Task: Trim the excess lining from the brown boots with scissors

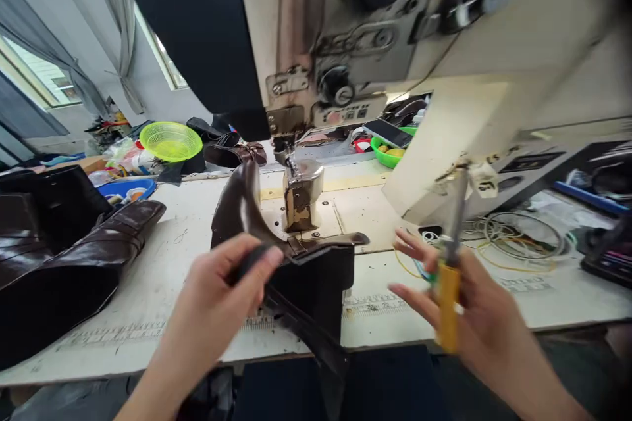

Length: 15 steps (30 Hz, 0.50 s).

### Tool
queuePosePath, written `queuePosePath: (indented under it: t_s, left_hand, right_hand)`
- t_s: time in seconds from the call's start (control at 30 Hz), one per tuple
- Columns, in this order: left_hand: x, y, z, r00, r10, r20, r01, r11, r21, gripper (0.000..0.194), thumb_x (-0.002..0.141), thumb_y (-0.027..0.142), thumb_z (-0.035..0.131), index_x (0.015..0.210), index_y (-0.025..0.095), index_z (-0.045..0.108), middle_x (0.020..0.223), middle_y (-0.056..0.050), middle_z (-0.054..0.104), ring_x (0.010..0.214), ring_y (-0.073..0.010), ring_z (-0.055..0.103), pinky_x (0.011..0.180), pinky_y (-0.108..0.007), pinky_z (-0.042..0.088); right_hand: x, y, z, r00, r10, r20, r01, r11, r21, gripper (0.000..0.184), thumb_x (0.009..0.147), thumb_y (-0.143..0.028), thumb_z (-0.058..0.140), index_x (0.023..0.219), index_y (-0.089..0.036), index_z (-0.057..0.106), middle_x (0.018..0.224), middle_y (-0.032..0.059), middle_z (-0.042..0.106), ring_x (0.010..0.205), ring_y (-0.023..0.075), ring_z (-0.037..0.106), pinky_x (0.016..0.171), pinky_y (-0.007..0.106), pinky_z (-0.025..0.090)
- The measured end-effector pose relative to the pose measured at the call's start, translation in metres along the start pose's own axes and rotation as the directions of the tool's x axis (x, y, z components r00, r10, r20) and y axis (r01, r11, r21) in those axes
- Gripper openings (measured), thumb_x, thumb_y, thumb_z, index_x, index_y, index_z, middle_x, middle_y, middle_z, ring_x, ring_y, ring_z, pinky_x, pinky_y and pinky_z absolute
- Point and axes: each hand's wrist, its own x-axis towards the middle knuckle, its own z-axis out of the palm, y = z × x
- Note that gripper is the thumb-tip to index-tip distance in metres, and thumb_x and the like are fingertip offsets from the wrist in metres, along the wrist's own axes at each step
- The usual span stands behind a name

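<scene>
The white table (190,217) carries a sewing machine (424,56) towards its far edge, dark boots (113,237) towards its left edge, tangled cords (518,243) towards its right edge and ruler marks (118,332) along its near edge

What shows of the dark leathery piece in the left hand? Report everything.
The dark leathery piece looks glossy brown on its curved far part, matt black on its near face. It bends around the left and front of the metal post, its lower end hanging past the white table. The left hand's grip pinches its left side; post contact is unclear.
</scene>
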Motion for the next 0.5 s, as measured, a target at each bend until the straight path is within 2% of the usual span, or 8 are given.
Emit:
queuePosePath:
  t_s: [0.03, 0.1, 0.13, 0.17, 0.23, 0.3, 0.4, 0.5]
  left_hand:
    - [0.009, 0.003, 0.000, 0.999, 0.001, -0.047, -0.009, 0.986, -0.169, 0.036, 0.084, 0.054, 0.065, 0.103, 0.024, 0.066, 0.071, 0.002, 0.070, 0.058, -0.0119, 0.063, 0.052, -0.018, 0.046]
    - [0.022, 0.004, 0.002, 0.989, 0.064, -0.134, -0.104, 0.944, -0.313, 0.066, 0.083, 0.052, 0.068, 0.141, 0.030, 0.045, 0.116, -0.005, 0.073, 0.100, -0.0203, 0.072, 0.080, -0.029, 0.057]
    - [0.026, 0.002, 0.004, 0.983, 0.132, -0.129, -0.158, 0.964, -0.215, 0.074, 0.082, 0.051, 0.070, 0.146, 0.031, 0.039, 0.133, -0.008, 0.066, 0.117, -0.0230, 0.066, 0.093, -0.035, 0.055]
    - [0.028, -0.002, 0.007, 0.977, 0.200, -0.079, -0.203, 0.979, -0.027, 0.072, 0.082, 0.050, 0.070, 0.145, 0.030, 0.042, 0.139, -0.009, 0.061, 0.126, -0.0255, 0.060, 0.102, -0.040, 0.051]
    - [0.029, -0.010, 0.013, 0.966, 0.244, 0.090, -0.259, 0.882, 0.394, 0.053, 0.084, 0.049, 0.067, 0.130, 0.024, 0.061, 0.135, -0.012, 0.065, 0.128, -0.0317, 0.058, 0.108, -0.050, 0.045]
    - [0.029, -0.017, 0.021, 0.959, 0.218, 0.183, -0.285, 0.746, 0.601, 0.038, 0.086, 0.045, 0.062, 0.113, 0.020, 0.072, 0.123, -0.014, 0.071, 0.122, -0.0369, 0.061, 0.107, -0.059, 0.041]
    - [0.037, -0.018, 0.030, 0.946, 0.233, 0.224, -0.323, 0.680, 0.658, 0.025, 0.084, 0.036, 0.063, 0.099, 0.021, 0.076, 0.107, -0.012, 0.076, 0.109, -0.0381, 0.066, 0.101, -0.060, 0.041]
    - [0.051, -0.011, 0.031, 0.925, 0.268, 0.271, -0.380, 0.605, 0.700, 0.022, 0.089, 0.028, 0.055, 0.084, 0.022, 0.076, 0.097, -0.008, 0.078, 0.097, -0.0322, 0.070, 0.095, -0.049, 0.045]
  right_hand:
    - [0.015, -0.010, 0.008, 0.998, -0.003, 0.061, -0.002, 0.997, 0.077, 0.039, 0.087, -0.040, 0.068, 0.117, -0.025, 0.047, 0.117, 0.0098, 0.067, 0.093, 0.0214, 0.068, 0.076, 0.030, 0.055]
    - [0.041, -0.026, 0.022, 0.992, -0.017, 0.124, -0.003, 0.987, 0.158, 0.027, 0.088, -0.032, 0.066, 0.107, -0.024, 0.050, 0.092, 0.0024, 0.067, 0.074, 0.0165, 0.063, 0.068, 0.026, 0.051]
    - [0.050, -0.031, 0.028, 0.989, -0.027, 0.143, -0.001, 0.982, 0.191, 0.019, 0.089, -0.029, 0.064, 0.101, -0.023, 0.050, 0.084, -0.0004, 0.064, 0.069, 0.0146, 0.060, 0.065, 0.024, 0.049]
    - [0.056, -0.034, 0.033, 0.989, -0.033, 0.144, 0.002, 0.976, 0.216, 0.014, 0.089, -0.027, 0.061, 0.094, -0.023, 0.049, 0.079, -0.0021, 0.062, 0.067, 0.0134, 0.058, 0.063, 0.022, 0.047]
    - [0.062, -0.035, 0.040, 0.990, -0.037, 0.139, 0.000, 0.965, 0.261, 0.013, 0.089, -0.023, 0.058, 0.087, -0.023, 0.045, 0.077, -0.0028, 0.061, 0.068, 0.0126, 0.057, 0.064, 0.021, 0.046]
    - [0.062, -0.029, 0.044, 0.988, -0.033, 0.154, -0.013, 0.957, 0.291, 0.015, 0.087, -0.022, 0.059, 0.086, -0.023, 0.044, 0.078, -0.0030, 0.061, 0.070, 0.0130, 0.057, 0.067, 0.022, 0.046]
    - [0.059, -0.015, 0.051, 0.986, -0.012, 0.168, -0.045, 0.942, 0.334, 0.015, 0.082, -0.020, 0.060, 0.086, -0.023, 0.045, 0.078, -0.0034, 0.059, 0.072, 0.0138, 0.057, 0.068, 0.023, 0.047]
    - [0.061, -0.006, 0.058, 0.990, 0.040, 0.136, -0.091, 0.914, 0.396, 0.014, 0.080, -0.017, 0.056, 0.082, -0.023, 0.044, 0.076, -0.0041, 0.054, 0.072, 0.0134, 0.055, 0.070, 0.024, 0.048]
